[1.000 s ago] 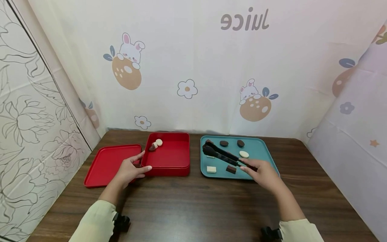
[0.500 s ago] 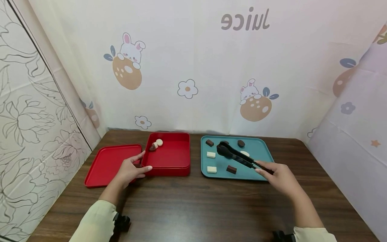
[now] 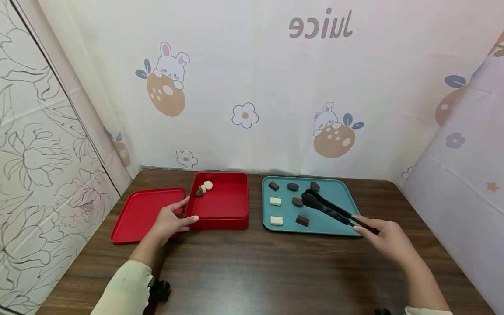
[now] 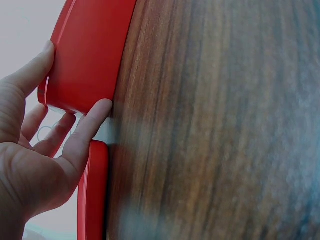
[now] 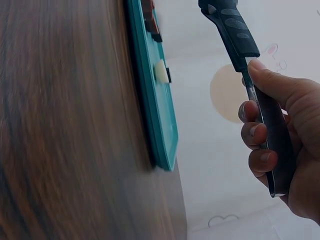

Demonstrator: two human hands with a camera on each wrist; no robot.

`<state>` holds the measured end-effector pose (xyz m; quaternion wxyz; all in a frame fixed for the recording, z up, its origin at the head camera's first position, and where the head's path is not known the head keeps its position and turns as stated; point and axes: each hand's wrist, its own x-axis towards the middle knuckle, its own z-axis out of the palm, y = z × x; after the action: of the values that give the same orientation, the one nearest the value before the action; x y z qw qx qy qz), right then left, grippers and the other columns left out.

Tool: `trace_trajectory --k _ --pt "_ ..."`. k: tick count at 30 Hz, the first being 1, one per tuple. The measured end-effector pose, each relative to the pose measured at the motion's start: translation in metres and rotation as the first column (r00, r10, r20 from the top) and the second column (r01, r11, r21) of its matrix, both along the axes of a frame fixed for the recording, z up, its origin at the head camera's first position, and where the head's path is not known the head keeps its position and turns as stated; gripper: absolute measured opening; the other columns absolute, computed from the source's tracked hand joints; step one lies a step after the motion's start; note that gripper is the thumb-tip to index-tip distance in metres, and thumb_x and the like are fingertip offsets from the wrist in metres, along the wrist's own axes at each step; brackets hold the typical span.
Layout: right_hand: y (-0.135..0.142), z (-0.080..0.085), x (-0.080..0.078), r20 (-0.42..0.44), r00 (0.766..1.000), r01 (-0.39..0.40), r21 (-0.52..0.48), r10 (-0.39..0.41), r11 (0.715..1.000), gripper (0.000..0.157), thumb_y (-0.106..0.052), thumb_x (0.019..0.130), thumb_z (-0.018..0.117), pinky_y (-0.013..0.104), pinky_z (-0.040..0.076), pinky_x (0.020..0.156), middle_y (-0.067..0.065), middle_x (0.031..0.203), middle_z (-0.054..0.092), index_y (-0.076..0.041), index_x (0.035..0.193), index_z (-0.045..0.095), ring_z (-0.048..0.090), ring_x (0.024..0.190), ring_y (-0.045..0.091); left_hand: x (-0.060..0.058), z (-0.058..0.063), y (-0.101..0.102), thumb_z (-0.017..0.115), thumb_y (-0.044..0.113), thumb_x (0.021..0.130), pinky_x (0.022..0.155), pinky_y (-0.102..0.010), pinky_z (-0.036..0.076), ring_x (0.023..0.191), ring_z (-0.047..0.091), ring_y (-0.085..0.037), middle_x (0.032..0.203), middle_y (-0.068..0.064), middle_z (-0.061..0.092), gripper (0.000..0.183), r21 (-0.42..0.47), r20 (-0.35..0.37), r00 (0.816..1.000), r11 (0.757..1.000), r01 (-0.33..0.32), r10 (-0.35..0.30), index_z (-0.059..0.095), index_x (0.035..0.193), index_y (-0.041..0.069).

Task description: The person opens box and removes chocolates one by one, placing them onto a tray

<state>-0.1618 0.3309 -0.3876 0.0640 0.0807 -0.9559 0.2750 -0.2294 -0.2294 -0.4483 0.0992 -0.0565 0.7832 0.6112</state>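
My left hand [image 3: 167,223] rests its spread fingers against the left side and front corner of a red box [image 3: 220,223]; in the left wrist view the fingertips touch the box wall [image 4: 90,55]. Inside the box, at the back left, lie a round cream piece [image 3: 208,185] and brown-and-white pieces [image 3: 201,190]. My right hand [image 3: 393,243] grips black tongs [image 3: 328,209] by their handles. Their heads hover over the right part of a teal tray [image 3: 287,222] and hide part of it. Nothing shows clearly between the heads.
Small chocolates lie spread on the tray: brown blocks [image 3: 302,220], white blocks [image 3: 276,221] and dark ovals [image 3: 298,201]. A red lid [image 3: 143,214] lies flat left of the box. The dark wood table [image 3: 252,271] ends at a printed cloth [image 3: 244,148] behind.
My right hand has carried the tongs rightward across the tray, away from its left-hand pieces, which are uncovered now. My left hand stays at the box.
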Motion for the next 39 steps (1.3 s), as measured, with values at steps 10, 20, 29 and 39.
trace_trajectory --k 10,20,29,39 --pt "0.021 -0.003 0.008 0.049 0.999 0.003 0.036 -0.005 0.999 0.046 -0.031 0.095 0.066 0.025 0.031 0.038 -0.003 0.059 0.052 -0.001 0.129 0.062 0.018 0.044 0.005 0.0 0.0 0.0 0.082 0.029 0.079 0.079 -0.039 0.058 0.126 0.042 -0.039 0.147 -0.023 0.035 0.09 0.0 0.0 1.0 1.0 -0.004 0.004 0.034 0.153 0.021" --pt "0.039 -0.004 0.015 0.126 0.992 0.001 0.139 -0.019 0.99 0.049 -0.033 0.093 0.067 0.024 0.028 0.037 0.017 0.093 0.07 0.0 0.128 0.063 0.019 0.043 0.006 0.0 0.0 0.0 0.083 0.029 0.078 0.079 -0.039 0.058 0.125 0.042 -0.038 0.148 -0.022 0.034 0.09 0.003 0.005 1.0 1.0 -0.006 0.006 0.034 0.153 0.022" --pt "0.044 -0.005 0.017 0.229 0.973 0.004 0.169 -0.043 0.986 0.055 -0.039 0.094 0.065 0.022 0.025 0.038 -0.004 0.057 0.041 0.001 0.131 0.06 0.02 0.043 0.006 -0.001 0.001 0.0 0.082 0.029 0.079 0.08 -0.039 0.058 0.125 0.044 -0.038 0.149 -0.023 0.033 0.089 0.004 0.009 1.0 1.0 0.0 0.0 0.034 0.153 0.022" --pt "0.045 -0.004 0.018 0.171 0.985 0.007 0.188 -0.039 0.982 0.054 -0.039 0.09 0.069 0.024 0.03 0.042 0.005 0.072 0.062 0.002 0.126 0.064 0.031 0.047 0.007 -0.002 0.0 0.0 0.083 0.03 0.077 0.08 -0.039 0.058 0.125 0.044 -0.038 0.15 -0.023 0.032 0.091 0.004 0.015 1.0 1.0 -0.006 0.006 0.034 0.153 0.022"
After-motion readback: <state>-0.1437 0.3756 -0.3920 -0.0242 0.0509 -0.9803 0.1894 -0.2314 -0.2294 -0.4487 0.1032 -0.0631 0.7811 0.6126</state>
